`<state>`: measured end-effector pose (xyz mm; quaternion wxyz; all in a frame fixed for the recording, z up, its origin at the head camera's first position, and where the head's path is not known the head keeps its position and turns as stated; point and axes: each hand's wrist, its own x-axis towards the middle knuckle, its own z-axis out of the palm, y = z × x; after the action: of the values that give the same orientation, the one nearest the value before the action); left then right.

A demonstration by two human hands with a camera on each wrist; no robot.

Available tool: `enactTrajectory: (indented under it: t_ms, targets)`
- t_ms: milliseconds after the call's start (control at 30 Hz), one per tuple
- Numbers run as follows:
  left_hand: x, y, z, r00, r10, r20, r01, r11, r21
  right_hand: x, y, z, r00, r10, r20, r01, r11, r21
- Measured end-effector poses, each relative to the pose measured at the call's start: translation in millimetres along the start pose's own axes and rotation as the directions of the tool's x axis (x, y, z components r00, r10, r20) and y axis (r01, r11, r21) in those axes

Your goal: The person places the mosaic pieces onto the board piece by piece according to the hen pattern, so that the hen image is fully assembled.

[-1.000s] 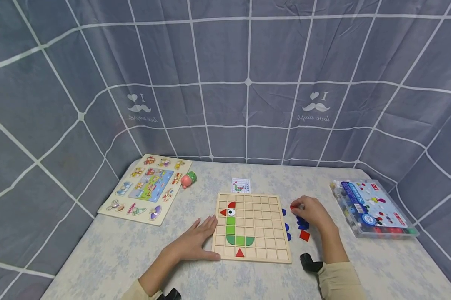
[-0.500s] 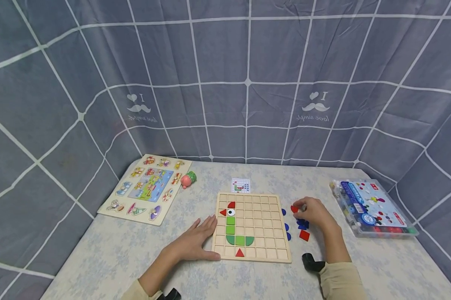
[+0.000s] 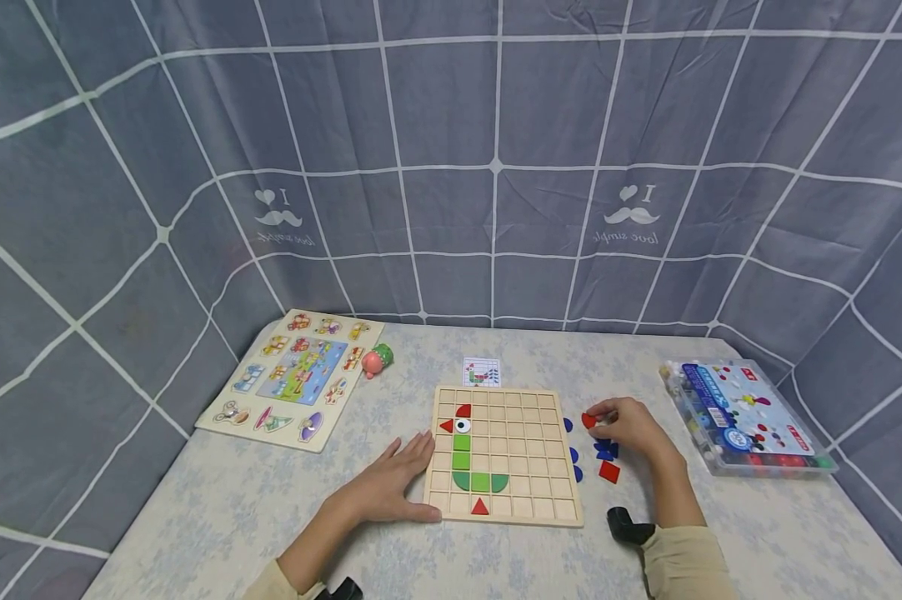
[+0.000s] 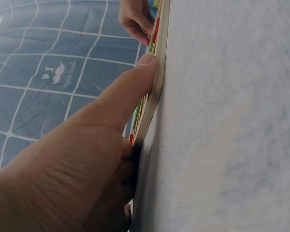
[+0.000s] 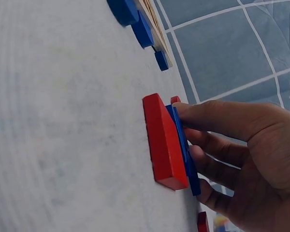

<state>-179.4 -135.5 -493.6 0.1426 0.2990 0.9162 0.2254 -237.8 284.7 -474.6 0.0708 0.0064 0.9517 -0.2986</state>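
Head view: left hand (image 3: pixel 387 485) flat, fingers straight and spread, at the left edge of the wooden grid board (image 3: pixel 526 450). Right hand (image 3: pixel 629 427), to the board's right, pinches 1 red piece (image 3: pixel 588 420) between thumb and index; blue pieces (image 3: pixel 607 454) and 1 red square (image 3: pixel 609 472) lie just beside it. Left wrist view: thumb tip touches the board's edge; remaining fingers in shadow. Right wrist view: fingers curved beside the blue pieces; red sliver at the thumb tip, probably the red piece. Cannot tell if lifted.
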Motion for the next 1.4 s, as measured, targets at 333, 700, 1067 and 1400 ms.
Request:
enactTrajectory:
  t_ms: [333, 700, 1067, 1400]
  targets:
    - [1.5, 1.2, -0.7, 1.0, 0.006, 0.002, -0.006, 1.0, -0.008, -3.4, -3.7, -2.3, 0.999, -0.023, -0.024, 0.023, 1.0, 0.003]
    - [2.5, 1.9, -1.5, 1.0, -0.002, 0.01, 0.002, 1.0, -0.011, -13.7, -44.9, -1.8, 0.981, -0.193, -0.033, 0.193, 0.981, 0.005]
    - [-1.0, 1.5, -0.6, 1.0, -0.008, 0.001, 0.008, 1.0, -0.022, -20.2, -90.7, 25.6, 0.939, -0.337, 0.072, 0.334, 0.942, 0.041]
    - [0.9, 0.8, -0.5, 1.0, 0.004, 0.006, -0.004, 1.0, -0.013, -33.6, -139.9, 56.4, 0.886, -0.411, 0.212, 0.417, 0.909, 0.021]
